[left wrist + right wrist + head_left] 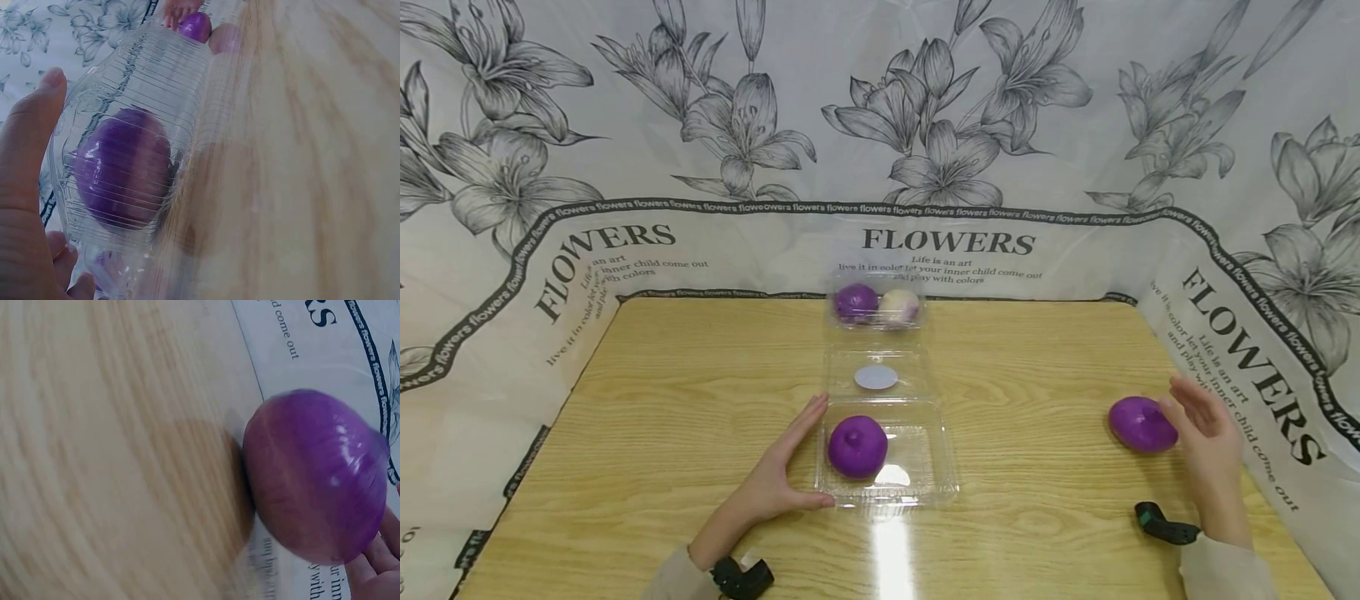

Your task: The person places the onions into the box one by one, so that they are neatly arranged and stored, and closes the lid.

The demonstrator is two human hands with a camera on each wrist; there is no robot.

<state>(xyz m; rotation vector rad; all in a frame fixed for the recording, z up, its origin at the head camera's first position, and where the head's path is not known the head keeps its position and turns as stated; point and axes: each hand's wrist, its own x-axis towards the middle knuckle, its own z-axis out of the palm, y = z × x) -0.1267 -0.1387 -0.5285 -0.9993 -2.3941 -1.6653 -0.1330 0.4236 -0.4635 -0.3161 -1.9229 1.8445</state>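
Note:
A clear plastic clamshell container [925, 493] lies with its lid back, and a purple onion [857, 447] sits in its left half. My left hand [781, 475] spans the container's left side, thumb by the front corner and fingertips at the back corner, all fairly straight. On the right of the table lies another purple onion [1138, 424]. Beside it is my right hand [1213, 437], its thumb at the onion's right edge and the other fingers loosely bent. The right wrist view shows that onion [315, 478] with fingers [375, 565] behind it.
Behind the open container stands a second clear container [877, 323] against the back cloth, with a purple onion [856, 304] and a pale onion [898, 307] inside. Flower-printed cloth [760, 250] walls the wooden table [700, 375] at the back and sides.

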